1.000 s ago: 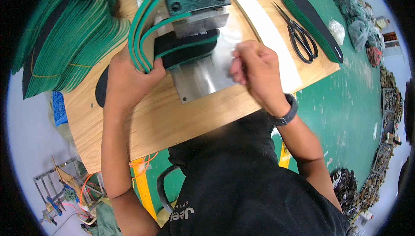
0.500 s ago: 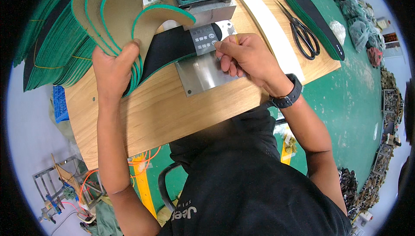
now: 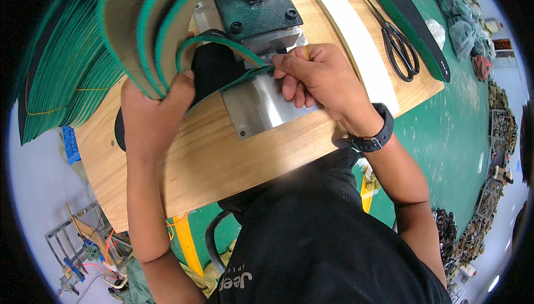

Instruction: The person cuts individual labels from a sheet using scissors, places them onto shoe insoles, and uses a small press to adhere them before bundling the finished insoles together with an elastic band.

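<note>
My left hand (image 3: 156, 112) grips a fanned bunch of insoles (image 3: 125, 31), tan-faced with green edges. Beyond its fingers, a black-topped insole (image 3: 214, 73) reaches over the metal plate (image 3: 258, 106) below the press head (image 3: 270, 42). The end of one curled insole comes close to my right fingertips. My right hand (image 3: 320, 78) is closed in a pinch at the plate's far side, by a small greyish bit of film (image 3: 268, 59) mostly hidden there. A thin yellow band loops round one of its fingers.
Tall stacks of green insoles (image 3: 61, 76) stand at the left. A curved white strip (image 3: 356, 42) crosses the table (image 3: 183, 176) on the right. Beyond it lie black-handled scissors (image 3: 397, 48) and a pile of black insoles (image 3: 411, 26). A dark press body (image 3: 253, 6) rises at the back.
The held insoles have shifted and fanned differently, and the black insole's end has pulled back from under the press. The printed film patch on it no longer shows. My right hand stays pinched nearby.
</note>
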Action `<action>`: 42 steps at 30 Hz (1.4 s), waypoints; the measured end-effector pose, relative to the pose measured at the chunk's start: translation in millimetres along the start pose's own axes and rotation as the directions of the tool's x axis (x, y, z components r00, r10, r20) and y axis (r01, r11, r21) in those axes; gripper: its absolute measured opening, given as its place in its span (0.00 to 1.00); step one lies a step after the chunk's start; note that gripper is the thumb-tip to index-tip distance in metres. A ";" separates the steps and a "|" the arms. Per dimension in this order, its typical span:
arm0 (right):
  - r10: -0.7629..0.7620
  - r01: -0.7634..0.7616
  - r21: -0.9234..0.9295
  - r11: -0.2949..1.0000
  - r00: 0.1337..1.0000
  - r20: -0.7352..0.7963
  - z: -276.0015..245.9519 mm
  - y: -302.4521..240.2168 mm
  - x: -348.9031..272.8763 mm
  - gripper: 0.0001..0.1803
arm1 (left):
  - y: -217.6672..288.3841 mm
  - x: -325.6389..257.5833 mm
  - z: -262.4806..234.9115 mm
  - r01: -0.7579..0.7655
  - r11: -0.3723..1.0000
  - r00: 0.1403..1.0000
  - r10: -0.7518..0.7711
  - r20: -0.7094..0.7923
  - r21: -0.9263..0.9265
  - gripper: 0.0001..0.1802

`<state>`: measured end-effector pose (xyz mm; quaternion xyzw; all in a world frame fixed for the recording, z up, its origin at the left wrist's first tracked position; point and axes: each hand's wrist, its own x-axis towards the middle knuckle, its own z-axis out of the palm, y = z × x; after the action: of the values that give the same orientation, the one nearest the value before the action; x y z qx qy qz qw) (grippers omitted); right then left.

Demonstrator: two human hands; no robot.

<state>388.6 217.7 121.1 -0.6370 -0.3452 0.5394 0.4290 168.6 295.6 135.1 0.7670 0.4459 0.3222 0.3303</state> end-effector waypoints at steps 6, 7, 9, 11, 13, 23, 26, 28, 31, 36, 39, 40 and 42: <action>-0.032 0.033 0.007 0.999 0.999 -0.012 2.9 1.8 0.5 0.14 | 4.3 -0.1 9.5 -0.136 0.969 0.985 0.110 0.134 0.208 0.40; -0.040 0.040 0.018 0.999 0.999 -0.012 3.1 2.8 0.7 0.14 | 5.4 -0.5 9.2 -0.170 0.952 0.982 0.143 0.123 0.253 0.40; -0.051 0.051 0.025 0.998 0.999 -0.010 3.7 3.3 0.1 0.13 | 6.2 0.8 9.1 -0.158 0.929 0.984 0.119 0.135 0.335 0.39; -0.058 0.058 0.016 0.998 0.998 -0.005 4.8 2.7 -1.5 0.13 | 4.6 -0.9 9.1 -0.131 0.919 0.987 0.084 0.139 0.372 0.37; -0.083 0.083 0.023 0.996 0.997 -0.009 2.2 4.8 -0.9 0.14 | 4.5 -0.3 7.9 -0.090 0.927 0.990 0.044 0.132 0.365 0.35; -0.157 0.158 0.026 0.987 0.986 -0.062 5.4 0.5 -26.1 0.12 | 13.6 -2.8 0.5 -0.137 0.961 0.982 0.099 0.162 0.242 0.46; -0.147 0.150 0.048 0.988 0.987 -0.064 3.6 0.6 -26.4 0.12 | 8.9 -2.9 0.9 -0.219 0.947 0.970 0.185 0.157 0.236 0.45; -0.175 0.181 0.061 0.982 0.981 -0.088 1.9 -1.7 -27.4 0.12 | 11.3 -2.7 0.8 -0.225 0.941 0.970 0.193 0.147 0.253 0.42; -0.216 0.243 0.178 0.953 0.963 -0.161 -9.5 9.1 -29.5 0.12 | 16.7 -4.0 -1.5 -0.135 0.963 0.987 0.110 0.117 0.234 0.32; -0.146 0.186 0.393 0.900 0.981 -0.131 -15.4 16.8 -17.8 0.12 | 9.8 -1.1 -7.4 -0.014 0.999 1.000 0.014 0.011 0.034 0.15; -0.125 0.114 0.337 0.935 0.992 0.009 -8.6 10.1 -10.0 0.13 | 1.8 -3.1 -8.7 -0.139 0.989 0.988 0.135 -0.076 -0.049 0.14; -0.092 0.075 0.285 0.956 0.995 0.045 -7.4 9.8 -6.4 0.13 | 8.3 -4.5 -6.9 -0.110 0.991 0.988 0.100 -0.114 -0.080 0.13; -0.070 0.054 0.193 0.980 0.995 0.073 -4.6 7.7 -5.5 0.14 | 7.1 -4.8 -6.0 -0.136 0.976 0.976 0.103 -0.194 -0.167 0.12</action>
<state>392.0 208.8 116.4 -0.5600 -0.3284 0.5812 0.4907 165.3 289.8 143.2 0.7265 0.3965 0.4498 0.3356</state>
